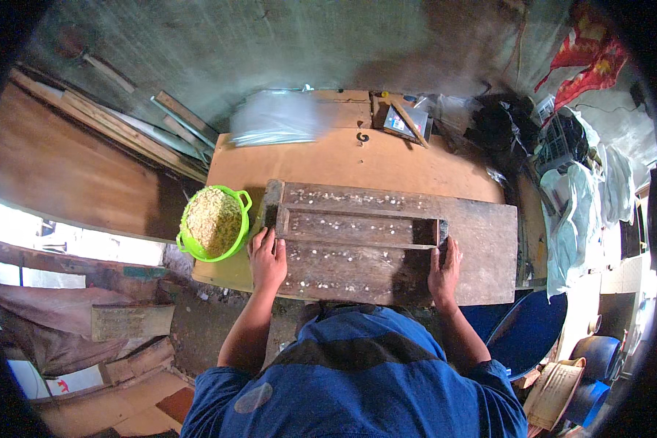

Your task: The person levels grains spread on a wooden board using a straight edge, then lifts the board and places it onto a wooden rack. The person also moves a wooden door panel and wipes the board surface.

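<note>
A long, narrow wooden frame (358, 212) lies on a worn, dark board (482, 255) speckled with white bits. My left hand (269, 261) is at the frame's near left corner, thumb and fingers around its end. At the opposite end, my right hand (444, 271) holds the near right corner, the thumb on the near side and the fingers along the end piece. Left of my left hand stands a bright green plastic colander (242, 232), heaped with pale yellowish grains or crumbs (212, 221); I cannot tell which.
Beneath the board is an orange-brown tabletop (416, 164). Stacked clear plastic sheets (274, 120) lie at the back, near a small framed panel (405, 123) with a stick across it. Plastic bags (573, 219) hang at right; blue tubs (529, 328) stand below. Planks (117, 131) lean at left.
</note>
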### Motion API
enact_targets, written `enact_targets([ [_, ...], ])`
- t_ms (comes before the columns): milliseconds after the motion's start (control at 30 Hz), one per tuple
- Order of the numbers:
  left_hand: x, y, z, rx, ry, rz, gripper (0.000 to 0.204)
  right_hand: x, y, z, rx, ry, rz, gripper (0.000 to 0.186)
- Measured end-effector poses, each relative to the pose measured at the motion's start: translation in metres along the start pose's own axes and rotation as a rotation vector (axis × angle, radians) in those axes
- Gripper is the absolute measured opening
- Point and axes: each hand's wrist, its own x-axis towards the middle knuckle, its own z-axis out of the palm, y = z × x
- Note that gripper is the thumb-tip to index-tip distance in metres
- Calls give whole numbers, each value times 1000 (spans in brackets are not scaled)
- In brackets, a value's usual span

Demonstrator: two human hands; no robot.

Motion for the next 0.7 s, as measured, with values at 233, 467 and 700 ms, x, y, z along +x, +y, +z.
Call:
enact_targets([
  [233,1,1,-1,-17,4,-15,41,1,-4,1,-30,43,-32,55],
  [467,-1,0,-3,-87,12,-20,39,-2,-6,0,-18,37,-31,56],
  [700,-1,0,0,-52,18,-24,38,-1,-1,1,-34,26,-38,57],
])
